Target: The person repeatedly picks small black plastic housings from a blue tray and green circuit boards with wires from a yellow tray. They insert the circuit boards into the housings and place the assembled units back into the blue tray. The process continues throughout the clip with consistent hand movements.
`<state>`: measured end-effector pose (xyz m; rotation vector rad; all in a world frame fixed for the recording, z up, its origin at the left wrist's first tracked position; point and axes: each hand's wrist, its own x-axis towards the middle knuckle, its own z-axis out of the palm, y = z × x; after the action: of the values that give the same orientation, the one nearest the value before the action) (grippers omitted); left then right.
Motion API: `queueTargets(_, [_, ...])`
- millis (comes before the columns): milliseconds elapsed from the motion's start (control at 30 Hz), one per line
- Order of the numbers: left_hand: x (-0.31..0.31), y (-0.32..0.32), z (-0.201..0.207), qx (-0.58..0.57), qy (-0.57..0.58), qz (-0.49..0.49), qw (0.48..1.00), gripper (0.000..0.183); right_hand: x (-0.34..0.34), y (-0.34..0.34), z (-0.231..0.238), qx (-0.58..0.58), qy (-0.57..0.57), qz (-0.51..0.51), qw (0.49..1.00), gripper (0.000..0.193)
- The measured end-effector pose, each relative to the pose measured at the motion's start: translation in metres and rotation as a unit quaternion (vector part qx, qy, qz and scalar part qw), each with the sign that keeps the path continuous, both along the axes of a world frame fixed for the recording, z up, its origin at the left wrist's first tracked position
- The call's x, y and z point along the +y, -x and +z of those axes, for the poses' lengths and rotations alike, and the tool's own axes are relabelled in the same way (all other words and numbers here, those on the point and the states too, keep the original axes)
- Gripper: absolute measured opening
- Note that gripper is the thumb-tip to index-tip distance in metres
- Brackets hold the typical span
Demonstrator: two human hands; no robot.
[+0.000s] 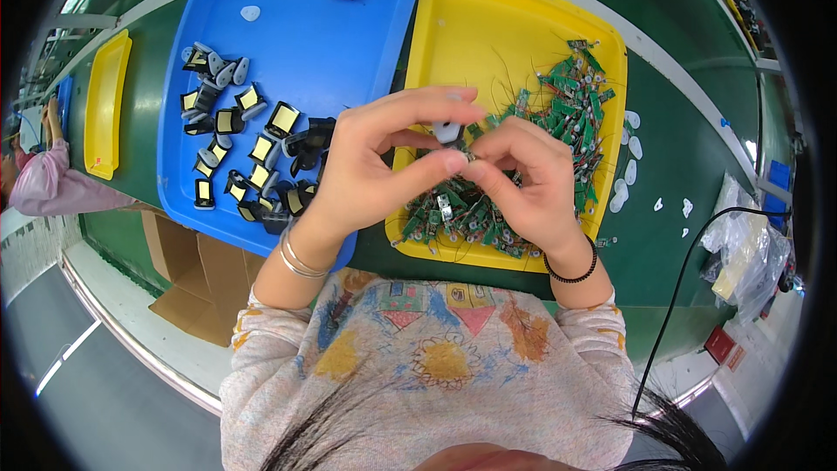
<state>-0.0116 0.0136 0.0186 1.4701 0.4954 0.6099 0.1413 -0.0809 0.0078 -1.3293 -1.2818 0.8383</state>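
My left hand (370, 161) is closed in a pinch on a small grey-white plastic piece (447, 132), held above the near left part of a yellow tray (471, 26). My right hand (536, 174) comes in from the other side. Its thumb and forefinger pinch together at the piece's lower edge; what lies between them is mostly hidden. Below both hands the tray holds a heap of small green circuit boards (575, 109) with thin wires. To the left, a blue tray (296, 52) contains several black-and-grey plastic parts (282, 119) with pale yellow pads.
Loose white oval pieces (635, 147) lie on the green table right of the yellow tray. Farther right are a clear plastic bag (754, 253) and a black cable (676, 314). An open cardboard box (205, 283) stands below left. At far left, another person's sleeve (57, 183) shows near another yellow tray (108, 109).
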Motion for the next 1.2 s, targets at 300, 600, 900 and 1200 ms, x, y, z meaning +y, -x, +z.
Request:
queueTargets(300, [0.071, -0.020, -0.012, 0.011, -0.007, 0.046, 0.999, 0.038, 0.055, -0.046, 0.007, -0.249, -0.029, -0.056, 0.966, 0.010])
queueTargets(600, [0.186, 0.008, -0.071, 0.312, -0.559, 0.075, 0.765, 0.038, 0.194, -0.195, -0.050, -0.676, 0.055, -0.126, 0.724, 0.009])
queueTargets(900, [0.180, 0.010, -0.059, 0.280, -0.314, 0.072, 0.904, 0.023, 0.151, -0.146, -0.015, -0.553, -0.077, -0.056, 0.828, 0.015])
queueTargets(1200, [0.138, 0.018, -0.044, 0.318, -0.273, -0.001, 0.908, 0.018, 0.037, -0.118, 0.002, -0.559, 0.231, -0.009, 0.796, 0.015])
